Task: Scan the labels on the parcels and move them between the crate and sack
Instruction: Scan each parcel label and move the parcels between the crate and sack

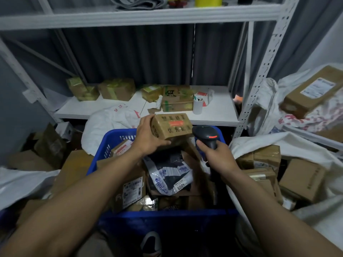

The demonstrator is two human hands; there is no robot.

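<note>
Head view: left grip (146, 138) is curling thumb and fingers around the left end of a taped cardboard parcel (172, 127), holding it raised above the blue crate (109, 145) at frame centre. Right grip (216, 154) is clasping the handle of a black scanner (206, 134), whose head is sitting just right of the parcel, likely so a label can be read. Parcel's long axis is running left to right, printed top facing the camera; no shipping label is showing. White sack (274, 140) of boxes is lying at lower right.
</note>
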